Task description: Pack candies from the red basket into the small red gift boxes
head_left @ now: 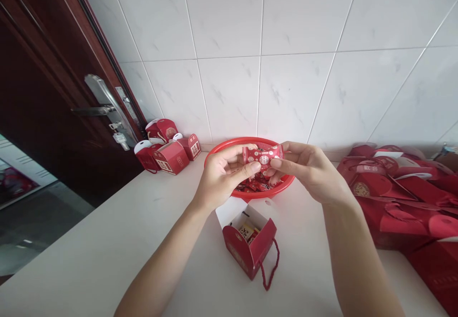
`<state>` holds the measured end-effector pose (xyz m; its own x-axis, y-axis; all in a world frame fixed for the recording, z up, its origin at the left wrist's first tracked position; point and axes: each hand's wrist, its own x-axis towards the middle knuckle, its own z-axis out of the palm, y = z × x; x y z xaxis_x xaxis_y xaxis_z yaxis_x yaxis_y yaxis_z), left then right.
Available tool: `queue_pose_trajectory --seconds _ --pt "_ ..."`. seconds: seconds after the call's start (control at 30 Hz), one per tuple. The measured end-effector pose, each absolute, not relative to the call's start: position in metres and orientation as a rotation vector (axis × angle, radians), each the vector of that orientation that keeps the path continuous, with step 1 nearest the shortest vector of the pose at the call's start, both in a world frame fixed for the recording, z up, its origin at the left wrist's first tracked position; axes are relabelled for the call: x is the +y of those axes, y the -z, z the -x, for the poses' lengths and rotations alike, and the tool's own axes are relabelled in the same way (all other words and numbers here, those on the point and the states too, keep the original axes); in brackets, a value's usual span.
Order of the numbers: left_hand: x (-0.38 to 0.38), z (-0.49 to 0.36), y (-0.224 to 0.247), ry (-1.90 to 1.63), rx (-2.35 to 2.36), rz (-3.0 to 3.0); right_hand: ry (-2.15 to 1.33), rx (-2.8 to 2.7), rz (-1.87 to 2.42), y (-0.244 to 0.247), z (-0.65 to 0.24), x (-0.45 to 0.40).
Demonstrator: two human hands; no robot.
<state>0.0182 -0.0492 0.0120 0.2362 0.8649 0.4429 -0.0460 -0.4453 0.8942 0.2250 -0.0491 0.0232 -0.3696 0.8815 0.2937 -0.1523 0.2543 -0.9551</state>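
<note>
Between my two hands is a red wrapped candy (264,157) with pale printed characters, held level above a basket. My left hand (229,167) pinches its left end, thumb in front. At its right end, my right hand (304,164) grips it between thumb and fingers. Below lies the red plastic basket (246,194), holding several more wrapped candies (255,183). Nearer to me stands a red gift box (246,248) with its top flaps open and a cord handle hanging at the right. Small packets (248,231) show inside it.
Several closed red gift boxes (171,157) stand at the back left of the white table (143,240). Many folded red boxes (393,193) are heaped along the right. A tiled wall (229,88) rises behind, and a dark door (53,64) with keys is at left.
</note>
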Motion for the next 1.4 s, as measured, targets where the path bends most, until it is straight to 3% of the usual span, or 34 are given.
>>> queue_pose_trajectory --seconds 1.4 --pt "-0.0463 -0.0188 -0.0091 -1.275 0.727 -1.57 -1.269 -1.538 0.735 -0.0239 -0.2254 -0.0489"
